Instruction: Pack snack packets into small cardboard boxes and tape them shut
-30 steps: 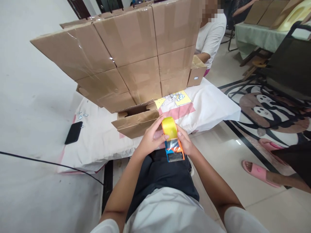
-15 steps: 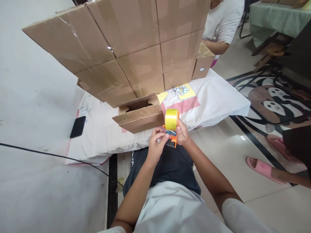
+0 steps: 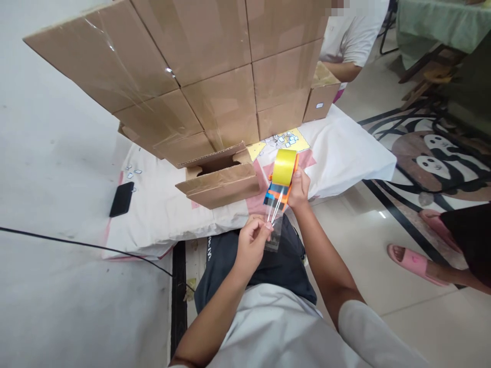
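My right hand (image 3: 299, 188) grips an orange and blue tape dispenser (image 3: 292, 174) that carries a yellow-looking roll of tape (image 3: 284, 167). From the dispenser a strip of clear packing tape (image 3: 274, 209) runs down toward me. My left hand (image 3: 254, 236) pinches that strip near its end between thumb and fingers. Just beyond my hands, a small cardboard box (image 3: 220, 189) stands on the cloth-covered table with its top open. Behind it rises a tall stack of taped cardboard boxes (image 3: 218, 105).
A black phone (image 3: 121, 199) and several small paper labels (image 3: 133, 171) lie on the table cloth (image 3: 345, 148). More labels (image 3: 287, 139) are scattered near the stack. A co-worker in a white shirt (image 3: 355, 38) is behind a labelled box (image 3: 318, 99). Another person's foot in a pink slipper (image 3: 416, 267) is at right.
My right hand has moved the dispenser up and to the right. My left hand has drawn down toward me, and a length of clear tape now stretches between them.
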Tool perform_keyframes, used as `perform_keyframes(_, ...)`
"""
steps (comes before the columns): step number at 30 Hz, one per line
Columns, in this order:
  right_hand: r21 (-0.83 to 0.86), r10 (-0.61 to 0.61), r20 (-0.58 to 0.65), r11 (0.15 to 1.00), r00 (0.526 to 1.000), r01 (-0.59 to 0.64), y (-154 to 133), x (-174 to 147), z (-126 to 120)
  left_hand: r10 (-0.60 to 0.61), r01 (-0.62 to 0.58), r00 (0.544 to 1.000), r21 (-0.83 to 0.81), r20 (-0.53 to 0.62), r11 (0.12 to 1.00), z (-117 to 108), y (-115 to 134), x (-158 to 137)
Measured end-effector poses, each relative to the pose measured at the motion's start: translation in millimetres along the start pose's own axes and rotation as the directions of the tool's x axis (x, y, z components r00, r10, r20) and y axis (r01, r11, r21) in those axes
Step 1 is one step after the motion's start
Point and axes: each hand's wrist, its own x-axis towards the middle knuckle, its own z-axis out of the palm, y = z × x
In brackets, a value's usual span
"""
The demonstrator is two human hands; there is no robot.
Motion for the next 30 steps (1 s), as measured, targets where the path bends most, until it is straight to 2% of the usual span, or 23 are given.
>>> perform_keyframes(5, 0.121, 0.007, 0.088, 0.992, 0.996, -0.017, -12.9, 8.6, 7.0, -0.100, 0.101, 0.995, -0.003, 0.021, 0.995, -12.0, -9.7, -5.5)
perform_keyframes(8, 0.200, -0.013, 0.089, 0.980, 0.996, -0.005, -13.1, 6.0, 11.2, -0.143, 0.145, 0.989, -0.051, 0.038, 0.988, -10.5, -12.0, -9.8)
perform_keyframes(14, 0.177, -0.033, 0.089, 0.984, 0.995, 0.017, -11.1, 5.6, 10.9, -0.223, 0.226, 0.974, -0.157, 0.037, 0.961, -1.6, -10.6, -17.8)
perform_keyframes(18, 0.215, 0.072, 0.120, 0.972, 0.990, -0.096, -14.1, 3.2, 12.7, -0.231, 0.233, 0.972, -0.155, 0.035, 0.960, -0.3, -14.0, -17.0)
perform_keyframes(23, 0.366, 0.179, 0.165, 0.902, 0.970, -0.229, -10.9, -3.0, 15.3, -0.261, 0.270, 0.962, -0.153, 0.074, 0.951, -3.9, -14.8, -14.4)
perform_keyframes(30, 0.371, 0.161, 0.060, 0.913, 0.985, -0.172, -2.6, -7.6, 13.7, -0.277, 0.285, 0.958, -0.125, 0.077, 0.950, -9.3, -16.4, -12.6)
